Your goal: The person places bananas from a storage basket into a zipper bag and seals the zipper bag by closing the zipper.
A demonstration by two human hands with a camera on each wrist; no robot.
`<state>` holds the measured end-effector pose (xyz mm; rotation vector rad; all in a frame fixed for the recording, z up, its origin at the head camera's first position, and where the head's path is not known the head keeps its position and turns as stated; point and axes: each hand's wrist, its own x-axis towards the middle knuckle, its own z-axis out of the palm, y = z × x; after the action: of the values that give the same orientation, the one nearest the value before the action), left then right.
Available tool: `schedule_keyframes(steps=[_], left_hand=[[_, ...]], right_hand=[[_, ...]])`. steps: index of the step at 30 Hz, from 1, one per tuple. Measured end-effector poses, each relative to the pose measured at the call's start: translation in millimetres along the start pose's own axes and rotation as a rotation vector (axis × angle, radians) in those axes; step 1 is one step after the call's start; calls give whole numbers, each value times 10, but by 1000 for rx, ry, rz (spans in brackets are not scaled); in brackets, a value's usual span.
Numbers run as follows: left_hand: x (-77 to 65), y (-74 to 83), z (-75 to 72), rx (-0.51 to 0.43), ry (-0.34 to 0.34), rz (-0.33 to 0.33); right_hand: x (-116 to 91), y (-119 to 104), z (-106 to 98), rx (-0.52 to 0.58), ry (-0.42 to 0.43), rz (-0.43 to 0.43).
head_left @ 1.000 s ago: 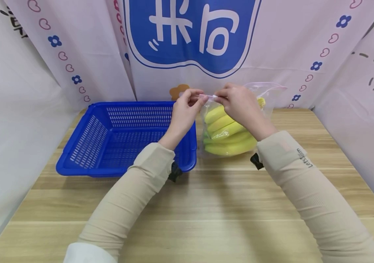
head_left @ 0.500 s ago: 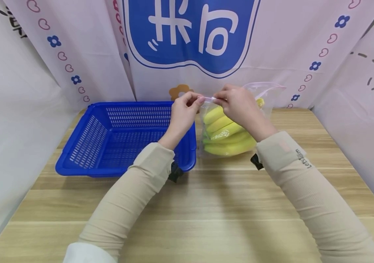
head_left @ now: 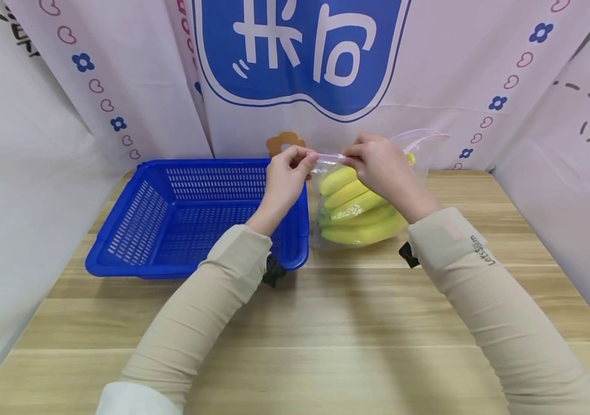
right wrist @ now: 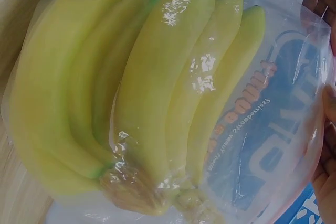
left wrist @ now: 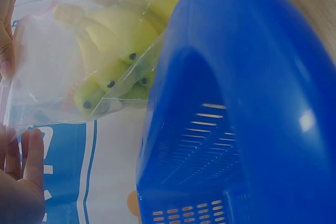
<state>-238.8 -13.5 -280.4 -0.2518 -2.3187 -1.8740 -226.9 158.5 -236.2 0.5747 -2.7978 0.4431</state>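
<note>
A clear zip bag (head_left: 321, 236) with a pink seal strip stands on the table, bananas (head_left: 354, 210) inside it. My left hand (head_left: 288, 173) pinches the left corner of the strip between thumb and fingers. A short way to the right, my right hand (head_left: 380, 167) pinches the same strip. Beyond the right hand the bag's mouth gapes, its two edges apart. The right wrist view shows the bananas (right wrist: 157, 87) close up through the plastic, stems low in the picture. In the left wrist view, the banana tips (left wrist: 110, 85) show through the bag.
A blue slotted plastic basket (head_left: 144, 270) stands left of the bag, its right end under my left forearm. Behind rises a printed cloth backdrop (head_left: 253, 124). The wooden tabletop (head_left: 326, 346) stretches toward me.
My right hand has slid slightly right along the strip, so more of the pink seal shows between the hands. The left hand has shifted a little left; the basket stays put.
</note>
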Motion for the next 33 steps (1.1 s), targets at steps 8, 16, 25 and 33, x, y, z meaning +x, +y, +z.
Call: schedule_keyframes(steps=[8, 16, 25, 33], left_hand=[[26, -23, 1, 3, 18, 10], [30, -22, 2, 23, 27, 1], [37, -20, 0, 32, 27, 4], [34, -9, -8, 26, 46, 12]], right_hand=[[5, 29, 1, 4, 9, -1], [-22, 66, -17, 9, 23, 3], [-42, 134, -60, 23, 19, 25], [-68, 165, -106, 47, -6, 68]])
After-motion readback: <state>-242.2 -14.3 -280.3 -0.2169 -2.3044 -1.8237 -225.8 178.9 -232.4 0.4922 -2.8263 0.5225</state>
